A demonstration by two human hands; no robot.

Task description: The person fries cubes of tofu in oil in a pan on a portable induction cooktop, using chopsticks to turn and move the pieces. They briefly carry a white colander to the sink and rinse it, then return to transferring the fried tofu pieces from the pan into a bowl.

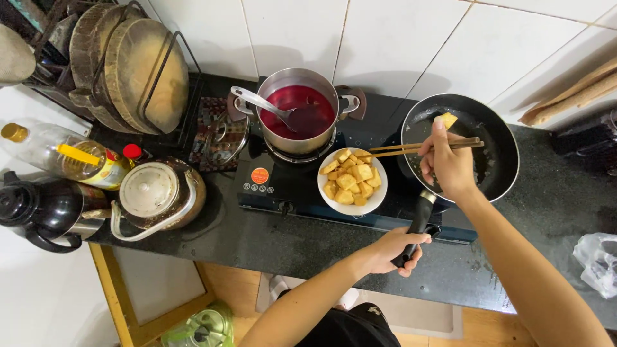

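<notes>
White wall tiles back the dark speckled stone bench [308, 247] where my two-burner stove sits. My left hand [392, 252] is clamped around the black handle of the round black frying pan [495, 138], steadying it. My right hand [447, 164] is closed on a pair of long wooden chopsticks [402, 149], their tips over the white bowl of golden fried cubes [353, 181] just beside the pan. One last cube [448, 119] rests at the pan's far edge. To do this well, I judge I should keep the pan level and pinch each piece gently so it doesn't crumble. A steel pot of deep red liquid [299, 110] stands behind the bowl.
</notes>
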